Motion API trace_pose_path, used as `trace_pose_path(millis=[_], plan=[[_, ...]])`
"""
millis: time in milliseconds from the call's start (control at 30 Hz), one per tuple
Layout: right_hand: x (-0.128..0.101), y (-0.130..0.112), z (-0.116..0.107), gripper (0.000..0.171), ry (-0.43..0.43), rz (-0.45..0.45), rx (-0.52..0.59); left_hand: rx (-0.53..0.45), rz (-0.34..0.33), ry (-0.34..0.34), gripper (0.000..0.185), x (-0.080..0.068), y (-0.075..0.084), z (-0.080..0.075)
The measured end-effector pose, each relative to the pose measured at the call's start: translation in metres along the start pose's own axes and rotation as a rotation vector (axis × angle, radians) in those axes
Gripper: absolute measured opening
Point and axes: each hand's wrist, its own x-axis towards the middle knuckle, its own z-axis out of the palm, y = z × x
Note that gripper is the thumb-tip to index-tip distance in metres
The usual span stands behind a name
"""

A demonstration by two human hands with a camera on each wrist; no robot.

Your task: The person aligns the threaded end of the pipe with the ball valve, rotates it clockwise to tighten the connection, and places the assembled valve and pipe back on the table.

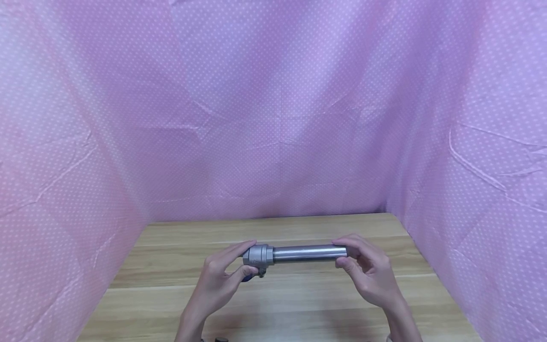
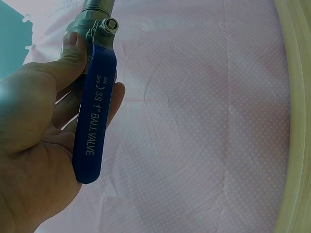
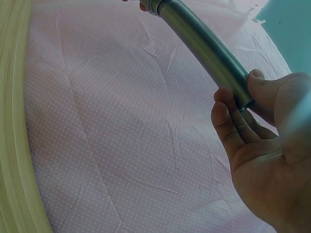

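My left hand (image 1: 221,278) grips a steel ball valve (image 1: 258,255) between thumb and fingers. The valve's blue lever handle (image 2: 96,116), printed "SS 1" BALL VALVE", runs back along the palm in the left wrist view. From the valve's other end a shiny metal pipe (image 1: 309,253) extends to the right, its threaded end at the valve's hex collar. How far the thread sits inside is hidden. At the pipe's free end, my right hand (image 1: 371,271) pinches it with thumb and fingertips. Valve and pipe are held level above the table, in one line.
Below the hands lies a wood-grain table (image 1: 290,299). Pink dotted cloth (image 1: 273,118) hangs behind it and at both sides. A small dark object (image 1: 221,339) shows at the bottom edge near the left wrist; its kind is unclear.
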Motion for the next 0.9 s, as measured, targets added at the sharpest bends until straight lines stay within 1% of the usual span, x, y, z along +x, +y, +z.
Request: trace_pose_path(millis=[133,333,533,667,900], plan=[[0.0002,0.0005,-0.0003,0.042,-0.005,0.004,-0.017,-0.003,0.003,0.002,0.069,0.0000,0.0003,-0.0001],[0.0001,0.0013,-0.0007,0.039,-0.010,0.012,-0.039,-0.009,0.029,0.018,0.069,0.0012,0.0015,-0.0008],[-0.0004,0.0012,-0.0006,0.047,-0.020,0.032,-0.001,0.002,0.059,0.036,0.069,0.0024,0.0012,-0.0014],[-0.0002,0.0011,-0.0002,0.053,-0.039,0.029,0.033,-0.001,0.055,0.036,0.069,0.0023,0.0005,-0.0019],[0.0014,0.0009,0.0011,0.054,-0.051,0.014,0.036,0.003,0.052,0.038,0.069,0.0020,0.0008,-0.0027]])
